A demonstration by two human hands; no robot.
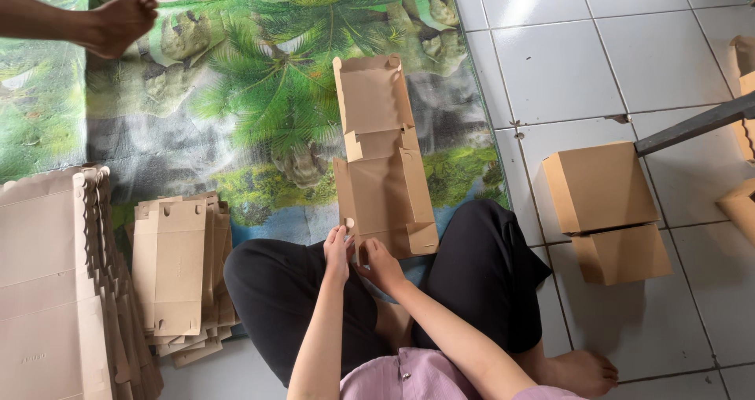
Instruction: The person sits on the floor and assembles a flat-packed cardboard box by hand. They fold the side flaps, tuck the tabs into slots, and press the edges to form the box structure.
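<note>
A flat, unfolded brown cardboard box blank (381, 152) lies on the mat in front of my crossed legs, its long side pointing away from me. My left hand (339, 252) pinches its near edge by a small tab. My right hand (381, 265) grips the same near edge just to the right, fingers curled over the cardboard. Both hands touch each other at the blank's bottom left corner.
A stack of flat blanks (179, 266) lies at my left, a larger pile (55, 290) further left. Two folded boxes (605, 211) stand on the white tiles at right, under a grey bar (692, 125). Another person's foot (118, 18) rests on the palm-print mat (259, 85).
</note>
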